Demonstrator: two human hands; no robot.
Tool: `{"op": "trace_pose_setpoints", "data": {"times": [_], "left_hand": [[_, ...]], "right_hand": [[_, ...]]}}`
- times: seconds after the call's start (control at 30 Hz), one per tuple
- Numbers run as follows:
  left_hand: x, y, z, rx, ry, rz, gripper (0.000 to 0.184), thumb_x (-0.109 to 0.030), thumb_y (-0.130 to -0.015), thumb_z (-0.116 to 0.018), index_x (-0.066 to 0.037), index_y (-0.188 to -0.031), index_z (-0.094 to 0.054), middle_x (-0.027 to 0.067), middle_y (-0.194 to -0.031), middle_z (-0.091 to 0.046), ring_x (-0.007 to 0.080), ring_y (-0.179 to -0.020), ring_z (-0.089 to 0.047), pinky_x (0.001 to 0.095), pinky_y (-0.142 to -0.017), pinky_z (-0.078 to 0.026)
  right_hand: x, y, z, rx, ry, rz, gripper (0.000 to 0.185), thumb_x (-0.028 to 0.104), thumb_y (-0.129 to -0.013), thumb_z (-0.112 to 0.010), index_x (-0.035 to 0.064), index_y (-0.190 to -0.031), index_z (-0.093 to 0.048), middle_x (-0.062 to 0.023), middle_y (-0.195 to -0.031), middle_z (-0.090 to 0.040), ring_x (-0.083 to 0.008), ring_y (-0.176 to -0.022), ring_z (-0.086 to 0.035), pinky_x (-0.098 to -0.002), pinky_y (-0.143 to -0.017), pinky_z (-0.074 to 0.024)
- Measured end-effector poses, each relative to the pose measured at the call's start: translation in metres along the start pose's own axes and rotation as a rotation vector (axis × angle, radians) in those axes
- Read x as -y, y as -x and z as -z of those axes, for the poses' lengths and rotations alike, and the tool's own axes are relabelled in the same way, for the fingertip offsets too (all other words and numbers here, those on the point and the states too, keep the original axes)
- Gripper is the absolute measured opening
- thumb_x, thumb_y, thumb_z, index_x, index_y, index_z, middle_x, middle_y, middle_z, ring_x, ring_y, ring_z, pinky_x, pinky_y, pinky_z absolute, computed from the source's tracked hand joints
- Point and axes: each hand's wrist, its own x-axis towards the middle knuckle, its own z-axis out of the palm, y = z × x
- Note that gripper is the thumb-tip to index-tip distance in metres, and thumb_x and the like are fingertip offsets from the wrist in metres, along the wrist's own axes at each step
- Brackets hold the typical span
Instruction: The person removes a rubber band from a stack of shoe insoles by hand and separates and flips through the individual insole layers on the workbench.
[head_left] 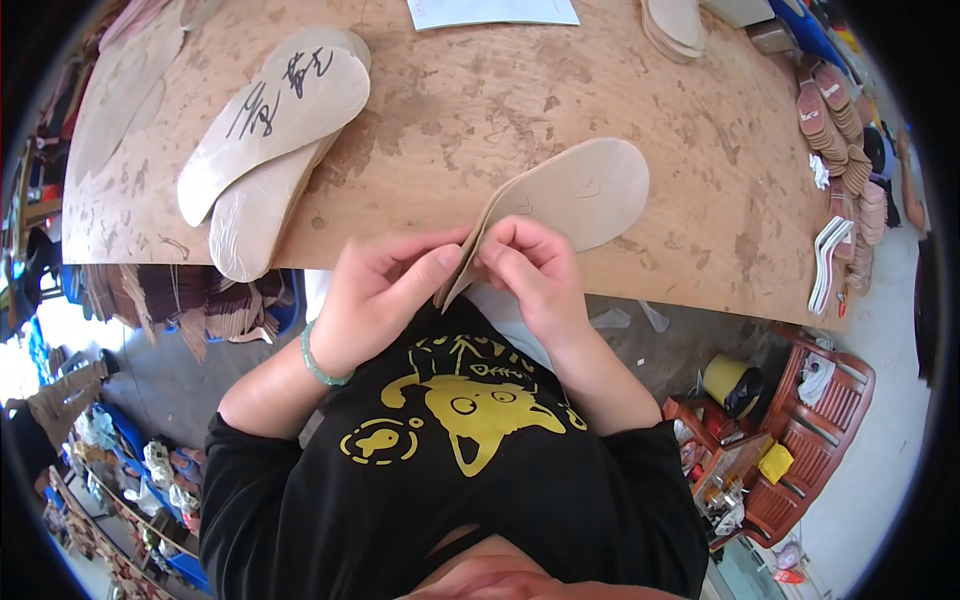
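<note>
Beige insoles (590, 195), a thin stack with faint markings on the top one, are between my hands at the table's near edge. Their rounded ends rest over the wooden table (430, 130), while the narrower ends come toward my body. On one side of the stack, my left hand (385, 285) is closed, thumb and fingers pinching its edge. My right hand (535, 265) pinches the other side, fingertips curled at the layers. How many layers each hand holds cannot be made out.
Wrapped insoles with black handwriting (290, 95) lie at the left on another wrapped stack (250, 225). White paper (490, 12) and more insoles (675, 25) are at the far edge. Bundled insoles (825, 110) line the right. A wooden chair (820, 440) stands below right.
</note>
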Motion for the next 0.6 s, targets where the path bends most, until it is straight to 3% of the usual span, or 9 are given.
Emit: {"op": "trace_pose_setpoints", "data": {"times": [0.13,0.23,0.43,0.6], "left_hand": [[-0.003,-0.009,0.006,-0.01,-0.026,0.113,0.024,-0.011,-0.094,-0.067,0.006,-0.11,-0.07,0.0042,-0.088,-0.072,0.0036,-0.074,-0.058,0.0204,-0.066,-0.048],[-0.014,-0.017,0.011,0.061,-0.021,0.133,0.021,-0.01,-0.091,-0.069,0.005,-0.106,-0.07,0.005,-0.09,-0.072,0.0069,-0.08,-0.064,0.0206,-0.072,-0.051],[-0.029,-0.03,0.021,0.136,-0.147,0.278,0.019,-0.012,-0.089,-0.069,0.006,-0.097,-0.071,0.0046,-0.081,-0.07,0.0082,-0.072,-0.065,0.0207,-0.066,-0.052],[-0.035,-0.034,0.025,0.214,-0.059,0.352,0.015,-0.011,-0.09,-0.069,0.004,-0.095,-0.07,0.0052,-0.083,-0.07,0.0095,-0.073,-0.067,0.0219,-0.068,-0.056]], "right_hand": [[-0.002,0.002,-0.004,0.005,0.011,0.009,0.009,0.006,-0.096,-0.058,0.0021,-0.09,-0.062,0.0048,-0.082,-0.06,-0.0007,-0.072,-0.051,-0.0177,-0.063,-0.0406],[-0.002,0.002,-0.005,-0.005,0.016,0.018,0.008,0.006,-0.096,-0.059,0.0021,-0.089,-0.062,0.0049,-0.081,-0.06,-0.0007,-0.072,-0.051,-0.0178,-0.063,-0.0404],[-0.002,0.003,-0.003,0.008,0.032,0.032,0.009,0.005,-0.096,-0.059,0.0018,-0.088,-0.062,0.0046,-0.08,-0.06,-0.0009,-0.072,-0.051,-0.0178,-0.063,-0.0402],[-0.002,0.004,-0.001,0.012,0.015,0.028,0.009,0.006,-0.095,-0.059,0.0026,-0.088,-0.063,0.0029,-0.08,-0.061,-0.003,-0.071,-0.053,-0.0184,-0.062,-0.0414]]}}
